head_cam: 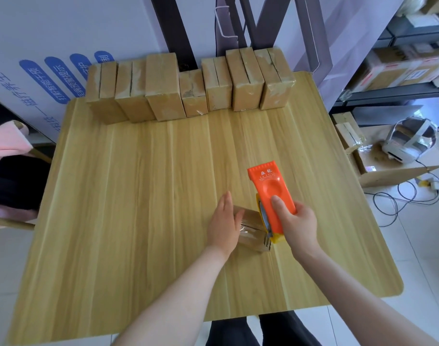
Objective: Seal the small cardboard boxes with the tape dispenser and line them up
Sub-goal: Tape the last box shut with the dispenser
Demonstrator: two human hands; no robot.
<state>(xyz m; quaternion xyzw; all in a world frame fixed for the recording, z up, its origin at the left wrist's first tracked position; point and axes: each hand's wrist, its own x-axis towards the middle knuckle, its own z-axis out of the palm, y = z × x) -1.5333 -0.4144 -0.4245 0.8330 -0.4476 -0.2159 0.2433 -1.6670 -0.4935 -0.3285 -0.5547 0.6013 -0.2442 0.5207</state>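
The small cardboard box [251,236] is brown and flat-sided, and it lies on the wooden table [138,196] near the front, a bit to the right of the middle. A shiny strip of clear tape [248,227] goes across its top. The table is pale yellow wood with long stripes and round corners.

The left hand [223,221] lies on the left part of the box. Its fingers are straight and close together, pointing away from the person, and they hold nothing. The arm comes up from the bottom of the view.

The right hand [298,221] is wrapped around the tape dispenser [273,196]. The thumb lies on top, next to a round dent in the plastic. The dispenser is smooth, bright orange plastic, long and boxy, with a yellow end. It tips down toward the person, and the yellow end touches the right side of the box. The box sits between the two hands.

At the far edge of the table stands a row of cardboard boxes [188,88]. There are seven, side by side and touching or almost touching. Some show a dark slit down the top, and some have crinkly tape on them.

On the floor to the right, a white headset [403,141] rests on a big open carton. A pink cloth [6,143] shows at the left edge.
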